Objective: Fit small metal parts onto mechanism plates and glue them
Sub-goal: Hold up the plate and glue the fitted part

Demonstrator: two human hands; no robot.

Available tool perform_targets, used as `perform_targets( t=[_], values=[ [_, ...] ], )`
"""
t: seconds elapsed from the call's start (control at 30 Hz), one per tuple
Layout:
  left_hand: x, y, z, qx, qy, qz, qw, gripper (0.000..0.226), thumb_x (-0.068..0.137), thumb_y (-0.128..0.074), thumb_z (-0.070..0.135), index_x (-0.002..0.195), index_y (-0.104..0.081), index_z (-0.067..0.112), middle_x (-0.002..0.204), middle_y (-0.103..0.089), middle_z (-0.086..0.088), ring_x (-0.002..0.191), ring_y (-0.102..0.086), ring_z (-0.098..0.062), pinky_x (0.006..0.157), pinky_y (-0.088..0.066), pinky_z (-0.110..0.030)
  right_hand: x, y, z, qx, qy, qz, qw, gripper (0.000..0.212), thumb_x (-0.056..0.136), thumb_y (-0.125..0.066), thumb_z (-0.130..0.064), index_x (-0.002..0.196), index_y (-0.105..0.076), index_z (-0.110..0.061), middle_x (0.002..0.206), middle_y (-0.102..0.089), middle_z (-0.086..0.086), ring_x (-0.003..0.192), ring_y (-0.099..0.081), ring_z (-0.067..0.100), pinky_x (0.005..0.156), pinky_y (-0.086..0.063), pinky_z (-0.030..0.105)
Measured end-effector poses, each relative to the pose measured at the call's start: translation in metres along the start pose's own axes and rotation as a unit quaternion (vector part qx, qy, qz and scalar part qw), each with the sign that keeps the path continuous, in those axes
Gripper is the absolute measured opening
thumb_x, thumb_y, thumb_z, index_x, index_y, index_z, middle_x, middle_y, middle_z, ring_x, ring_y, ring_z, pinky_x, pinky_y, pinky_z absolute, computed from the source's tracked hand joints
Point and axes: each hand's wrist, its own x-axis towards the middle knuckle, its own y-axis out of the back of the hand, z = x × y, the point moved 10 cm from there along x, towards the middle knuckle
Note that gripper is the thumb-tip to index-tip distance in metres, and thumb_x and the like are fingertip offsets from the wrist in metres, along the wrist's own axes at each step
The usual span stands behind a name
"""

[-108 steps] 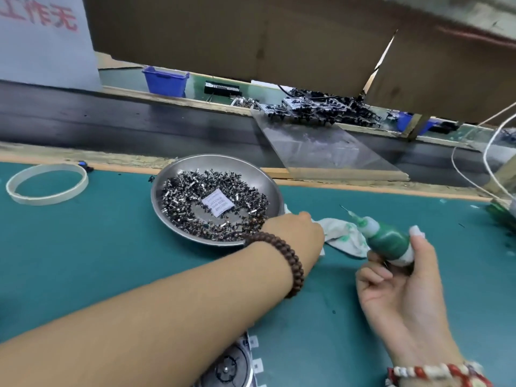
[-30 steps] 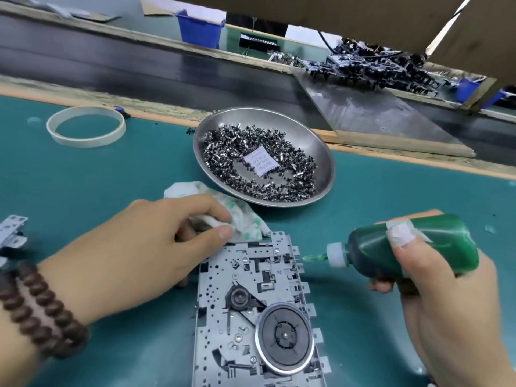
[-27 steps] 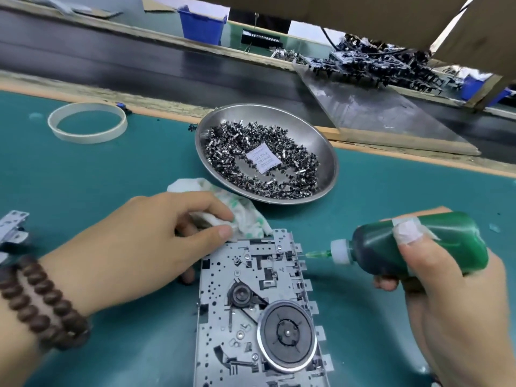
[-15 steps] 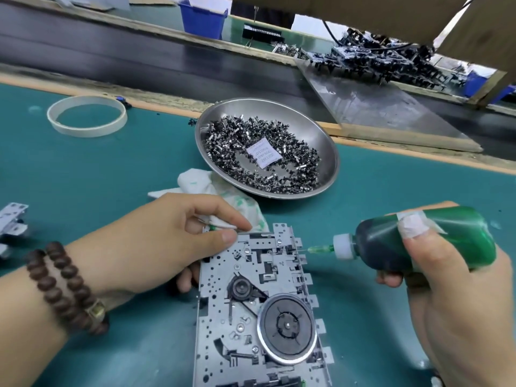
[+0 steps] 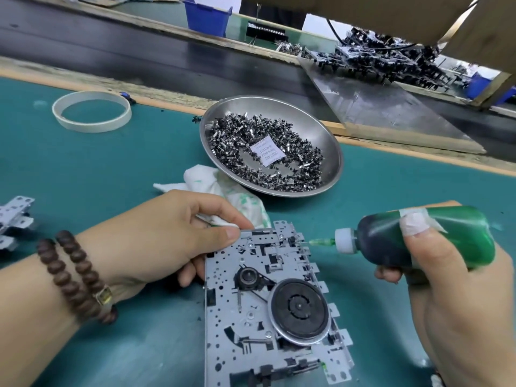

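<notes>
A grey metal mechanism plate (image 5: 251,311) with a black flywheel lies flat on the green mat in front of me. My left hand (image 5: 164,236) grips its upper left corner, thumb on top, fingers curled under the edge. My right hand (image 5: 458,297) holds a green glue bottle (image 5: 424,241) sideways; its thin nozzle tip touches the plate's upper right edge. Behind the plate, a steel dish (image 5: 329,141) holds several small metal parts (image 5: 231,141) and a white paper label.
A glue-stained white cloth (image 5: 212,182) lies between my left hand and the dish. A white tape ring (image 5: 92,111) sits far left, another plate (image 5: 14,216) at the left edge. A dark conveyor belt (image 5: 111,48) runs behind the mat.
My left hand let go of the cloth and took hold of the plate's corner. The glue bottle's nozzle moved left onto the plate's upper right edge.
</notes>
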Motion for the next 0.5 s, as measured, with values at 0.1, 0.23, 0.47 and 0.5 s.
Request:
perform_targets(
  t=[0.1, 0.23, 0.47, 0.5],
  values=[
    [-0.0006, -0.0003, -0.0004, -0.006, -0.003, -0.001, 1.0, 0.014, 0.082, -0.06, 0.01, 0.074, -0.071, 0.014, 0.051, -0.061, -0.016, 0.022, -0.036, -0.006, 0.027, -0.026, -0.01, 0.0, -0.0011, 0.0008, -0.01, 0.0, -0.004, 1.0, 0.044, 0.066, -0.071, -0.06, 0.072, -0.063, -0.018, 0.064, -0.065, -0.005, 0.051, -0.058, 0.013, 0.045, -0.044, 0.016],
    [-0.001, -0.0017, 0.0004, -0.01, -0.008, -0.003, 1.0, 0.013, 0.083, -0.059, 0.009, 0.077, -0.07, 0.013, 0.041, -0.056, -0.006, 0.022, -0.036, -0.006, 0.027, -0.025, -0.01, 0.0, -0.0016, -0.0001, -0.015, 0.007, -0.005, 1.0, 0.041, 0.067, -0.071, -0.06, 0.071, -0.064, -0.019, 0.064, -0.065, -0.005, 0.049, -0.057, 0.013, 0.045, -0.044, 0.016],
    [-0.0002, -0.0008, -0.0013, -0.009, -0.008, -0.006, 1.0, 0.013, 0.082, -0.06, 0.011, 0.076, -0.071, 0.014, 0.047, -0.06, -0.01, 0.023, -0.035, -0.007, 0.027, -0.025, -0.01, 0.0004, -0.0044, 0.0003, -0.016, 0.006, -0.012, 1.0, 0.038, 0.066, -0.07, -0.061, 0.072, -0.067, -0.024, 0.064, -0.065, -0.009, 0.05, -0.058, 0.011, 0.045, -0.044, 0.015],
    [-0.0001, -0.0006, -0.0013, -0.011, -0.009, -0.005, 1.0, 0.012, 0.082, -0.06, 0.011, 0.076, -0.07, 0.014, 0.047, -0.06, -0.011, 0.023, -0.036, -0.007, 0.027, -0.025, -0.01, 0.0005, -0.004, 0.0007, -0.016, 0.003, -0.01, 1.0, 0.04, 0.066, -0.07, -0.061, 0.072, -0.066, -0.022, 0.064, -0.065, -0.008, 0.05, -0.058, 0.012, 0.045, -0.043, 0.015]
  ],
)
